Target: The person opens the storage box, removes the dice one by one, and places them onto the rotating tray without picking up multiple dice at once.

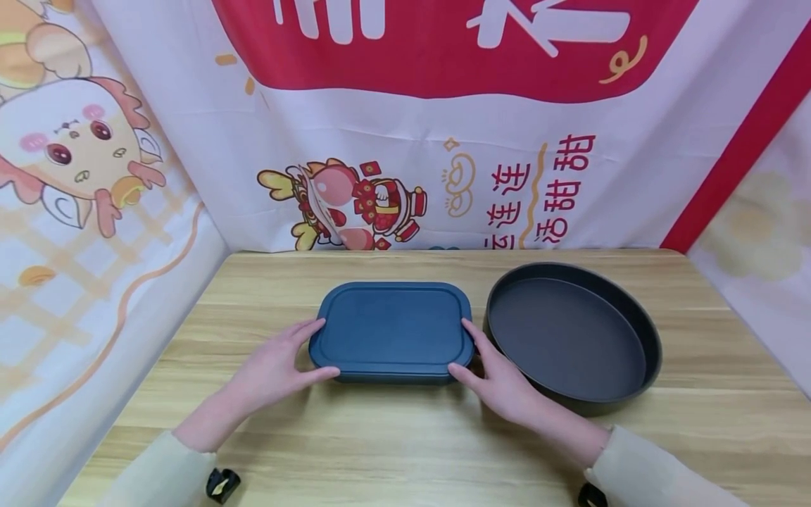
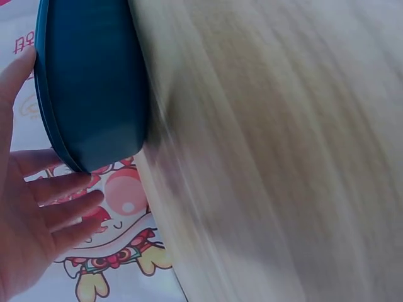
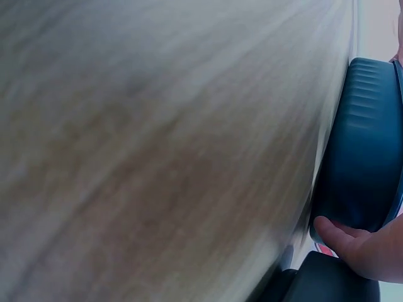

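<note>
A wooden table [image 1: 393,443] bears the blue lidded box [image 1: 393,327] — a round dark pan [image 1: 564,338] just to the box's right. The left hand [image 1: 272,370] touches the box's left end, the right hand [image 1: 503,384] its right end — both unclenched, thumb and forefinger apart.

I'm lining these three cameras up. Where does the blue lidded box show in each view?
Head: the blue lidded box is just below centre, between the left hand and right hand.
Left wrist: upper left, cut off by the top edge.
Right wrist: far right, cut off by the right edge.
Shared landmark: wood-grain tabletop.
</note>
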{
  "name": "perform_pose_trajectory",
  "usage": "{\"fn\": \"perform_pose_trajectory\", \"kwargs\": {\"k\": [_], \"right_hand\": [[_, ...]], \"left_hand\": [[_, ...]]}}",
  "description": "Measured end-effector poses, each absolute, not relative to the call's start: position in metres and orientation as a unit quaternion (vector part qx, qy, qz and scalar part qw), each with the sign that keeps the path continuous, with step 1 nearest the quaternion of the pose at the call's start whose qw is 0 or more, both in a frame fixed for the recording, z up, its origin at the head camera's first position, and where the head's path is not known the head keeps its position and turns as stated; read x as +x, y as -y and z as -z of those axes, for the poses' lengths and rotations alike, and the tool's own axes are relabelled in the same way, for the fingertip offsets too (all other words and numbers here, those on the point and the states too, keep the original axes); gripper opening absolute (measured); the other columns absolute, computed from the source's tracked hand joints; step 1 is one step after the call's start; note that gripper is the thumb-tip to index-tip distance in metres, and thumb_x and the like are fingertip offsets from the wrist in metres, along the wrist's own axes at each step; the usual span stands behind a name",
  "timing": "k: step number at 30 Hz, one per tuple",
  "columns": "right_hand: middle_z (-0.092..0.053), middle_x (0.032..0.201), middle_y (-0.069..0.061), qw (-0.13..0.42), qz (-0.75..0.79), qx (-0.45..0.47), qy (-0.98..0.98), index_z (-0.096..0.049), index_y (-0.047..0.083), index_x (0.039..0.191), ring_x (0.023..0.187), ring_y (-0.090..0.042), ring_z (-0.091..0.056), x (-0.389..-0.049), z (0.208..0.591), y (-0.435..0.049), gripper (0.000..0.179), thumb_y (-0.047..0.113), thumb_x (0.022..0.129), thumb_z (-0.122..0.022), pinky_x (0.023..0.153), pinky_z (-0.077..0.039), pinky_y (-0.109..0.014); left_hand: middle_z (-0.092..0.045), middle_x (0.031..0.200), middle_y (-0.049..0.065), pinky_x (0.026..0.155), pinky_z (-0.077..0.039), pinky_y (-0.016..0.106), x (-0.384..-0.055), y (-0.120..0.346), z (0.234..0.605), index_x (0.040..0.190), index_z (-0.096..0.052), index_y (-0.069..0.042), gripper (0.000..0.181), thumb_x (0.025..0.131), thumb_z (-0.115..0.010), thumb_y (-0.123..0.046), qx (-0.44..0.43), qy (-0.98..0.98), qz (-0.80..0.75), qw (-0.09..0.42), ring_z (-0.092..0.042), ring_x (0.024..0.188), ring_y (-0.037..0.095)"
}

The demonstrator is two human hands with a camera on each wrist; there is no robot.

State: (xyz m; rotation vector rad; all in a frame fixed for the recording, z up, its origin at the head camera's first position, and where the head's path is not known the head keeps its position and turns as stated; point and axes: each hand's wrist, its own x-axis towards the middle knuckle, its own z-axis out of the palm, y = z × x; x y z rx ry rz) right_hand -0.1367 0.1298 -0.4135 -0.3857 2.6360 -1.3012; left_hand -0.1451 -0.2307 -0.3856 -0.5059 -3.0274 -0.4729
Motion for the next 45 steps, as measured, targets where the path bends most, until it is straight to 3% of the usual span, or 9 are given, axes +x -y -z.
{"fn": "perform_pose_trajectory", "kwargs": {"k": [5,9,15,23,30,45], "right_hand": [[-0.022,0.158,-0.013,0.088,0.448,-0.134,-0.879,-0.013,0.023,0.157,0.137,-0.031,-0.036,-0.137,0.416,-0.129,0.083,0.052,0.093,-0.059,0.108,-0.029,-0.053],[-0.019,0.158,-0.014,0.089,0.468,-0.134,-0.869,-0.012,0.022,0.157,0.138,-0.033,-0.034,-0.137,0.418,-0.13,0.084,0.048,0.093,-0.06,0.107,-0.031,-0.052],[-0.015,0.159,-0.014,0.099,0.498,-0.129,-0.852,-0.007,0.02,0.157,0.139,-0.036,-0.03,-0.137,0.42,-0.13,0.093,0.044,0.09,-0.068,0.104,-0.036,-0.05],[-0.018,0.158,-0.016,0.088,0.512,-0.13,-0.844,-0.006,0.018,0.157,0.137,-0.038,-0.033,-0.14,0.422,-0.128,0.104,0.036,0.083,-0.077,0.106,-0.033,-0.052],[-0.021,0.157,-0.018,0.088,0.526,-0.127,-0.837,-0.006,0.017,0.156,0.135,-0.039,-0.035,-0.14,0.424,-0.128,0.107,0.03,0.081,-0.08,0.104,-0.034,-0.053],[-0.026,0.154,-0.023,0.064,0.544,-0.138,-0.825,-0.012,0.014,0.155,0.131,-0.041,-0.041,-0.142,0.424,-0.126,0.097,0.013,0.084,-0.077,0.098,-0.04,-0.055]], "left_hand": [[-0.043,0.147,0.016,0.1,-0.038,0.057,-0.149,0.226,0.381,0.144,-0.047,-0.01,0.098,0.076,-0.054,-0.08,-0.185,0.974,0.128,0.039,-0.043,0.131,0.039],[-0.045,0.147,0.007,0.101,-0.039,0.054,-0.152,0.212,0.378,0.14,-0.053,-0.015,0.084,0.079,-0.06,-0.072,-0.255,0.954,0.146,0.058,-0.043,0.132,0.032],[-0.049,0.142,-0.001,0.101,-0.042,0.046,-0.155,0.191,0.384,0.136,-0.057,-0.019,0.064,0.083,-0.07,-0.055,-0.35,0.92,0.175,0.037,-0.045,0.131,0.022],[-0.061,0.126,-0.001,0.096,-0.047,0.04,-0.157,0.185,0.391,0.111,-0.071,-0.017,0.036,0.08,-0.081,-0.033,-0.408,0.888,0.191,0.09,-0.053,0.121,0.018],[-0.064,0.116,-0.003,0.092,-0.05,0.04,-0.156,0.183,0.394,0.098,-0.073,-0.019,0.024,0.078,-0.084,-0.027,-0.41,0.876,0.23,0.109,-0.058,0.114,0.018],[-0.063,0.113,-0.011,0.093,-0.048,0.039,-0.152,0.18,0.394,0.096,-0.074,-0.022,0.02,0.079,-0.082,-0.03,-0.354,0.892,0.274,0.069,-0.057,0.113,0.013]]}}
